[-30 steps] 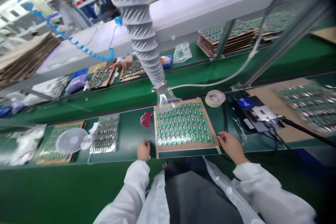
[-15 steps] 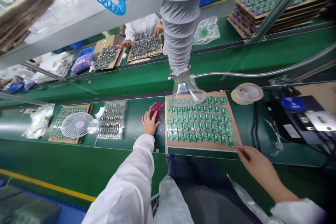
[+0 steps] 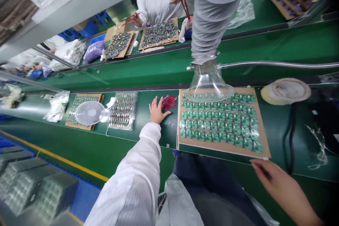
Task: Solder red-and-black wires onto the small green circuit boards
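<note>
My left hand [image 3: 158, 111] is at the bench with its fingers spread. Just right of its fingertips lies a small bundle of thin red wires [image 3: 168, 102]; the hand appears to hold nothing. By the near right corner of a cardboard sheet [image 3: 222, 149] is my right hand [image 3: 274, 178], its thumb and fingers drawn together in a pinch. Whatever is between those fingertips is too small to make out. Rows of small green circuit boards [image 3: 214, 126] cover the sheet. Over the sheet's far edge hangs a clear funnel-shaped hood [image 3: 209, 84].
A grey fabric duct [image 3: 218, 17] carries the hood. Left stand a white fan [image 3: 90, 113] and a clear tray of parts [image 3: 123, 111]. A tape roll [image 3: 286, 91] sits at right. Across the bench, a co-worker [image 3: 161, 0] holds red tweezers above parts on cardboard.
My left hand has come off the red wires and spread its fingers to their left. My right hand stays near the sheet's corner, slightly farther from the boards. The view has shifted.
</note>
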Demonstrator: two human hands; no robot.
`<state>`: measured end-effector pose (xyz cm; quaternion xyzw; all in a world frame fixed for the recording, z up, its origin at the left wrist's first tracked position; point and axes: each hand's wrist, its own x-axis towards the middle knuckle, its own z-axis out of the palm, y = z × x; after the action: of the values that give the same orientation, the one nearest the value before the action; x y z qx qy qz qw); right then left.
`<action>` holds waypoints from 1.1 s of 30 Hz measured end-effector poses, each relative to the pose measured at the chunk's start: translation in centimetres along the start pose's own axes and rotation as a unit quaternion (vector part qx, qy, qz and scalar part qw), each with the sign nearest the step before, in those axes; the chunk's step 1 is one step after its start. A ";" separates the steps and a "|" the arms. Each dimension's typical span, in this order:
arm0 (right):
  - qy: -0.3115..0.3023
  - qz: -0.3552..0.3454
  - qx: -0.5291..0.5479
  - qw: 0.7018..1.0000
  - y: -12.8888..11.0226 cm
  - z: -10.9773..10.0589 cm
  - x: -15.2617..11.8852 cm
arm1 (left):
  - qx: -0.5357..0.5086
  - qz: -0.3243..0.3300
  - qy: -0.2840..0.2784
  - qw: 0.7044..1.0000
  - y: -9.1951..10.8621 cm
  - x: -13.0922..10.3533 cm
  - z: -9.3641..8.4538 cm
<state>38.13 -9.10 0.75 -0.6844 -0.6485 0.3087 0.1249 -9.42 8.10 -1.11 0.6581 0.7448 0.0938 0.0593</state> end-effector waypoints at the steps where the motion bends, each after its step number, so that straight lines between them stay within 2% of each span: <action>1: -0.002 -0.007 0.004 1.000 -0.6 0.0 0.3 | 0.000 -0.038 0.024 0.999 -0.9 -1.5 -0.5; 3: -0.018 -0.025 0.017 0.999 -1.9 0.3 0.8 | 0.002 -0.137 0.083 0.987 -3.0 -4.9 -1.7; 5: -0.052 -0.054 0.036 0.997 -3.4 1.0 0.9 | 0.006 -0.240 0.140 0.961 -5.1 -8.8 -2.7; 7: -0.136 -0.086 0.066 0.985 -4.8 2.4 0.5 | 0.005 -0.308 0.176 0.935 -7.0 -12.6 -3.4; 10: -0.320 -0.104 0.098 0.937 -6.5 5.9 -1.2 | -0.003 -0.336 0.189 0.923 -9.1 -16.6 -3.7; 12: -0.386 -0.102 0.096 0.912 -7.4 8.9 -2.6 | -0.011 -0.328 0.180 0.927 -10.6 -17.7 -3.6; 14: -0.404 -0.100 0.087 0.905 -8.4 12.1 -3.7 | -0.015 -0.329 0.174 0.928 -12.6 -17.5 -3.3; 17: -0.413 -0.094 0.070 0.903 -10.1 16.2 -4.8 | -0.013 -0.369 0.176 0.912 -16.3 -15.9 -2.8; 21: -0.412 -0.088 0.047 0.906 -12.6 19.8 -5.5 | -0.014 -0.415 0.179 0.892 -19.9 -13.2 -1.6; 23: -0.409 -0.086 0.032 0.908 -13.8 20.8 -5.7 | -0.016 -0.421 0.183 0.889 -20.4 -12.4 -1.0; 27: -0.417 -0.073 -0.007 0.906 -15.1 22.3 -6.1 | -0.024 -0.415 0.196 0.888 -19.8 -12.0 -0.3; 30: -0.434 -0.049 -0.047 0.898 -14.5 23.9 -6.1 | -0.030 -0.407 0.205 0.890 -19.3 -12.2 -0.1; 33: -0.442 -0.015 -0.090 0.892 -12.6 25.6 -5.8 | -0.036 -0.402 0.213 0.890 -19.1 -12.1 0.0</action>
<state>13.16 -18.96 -10.49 -0.4753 -0.6721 0.5180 -0.2324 -26.39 -6.10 -5.71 0.2646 0.9363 0.2265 -0.0442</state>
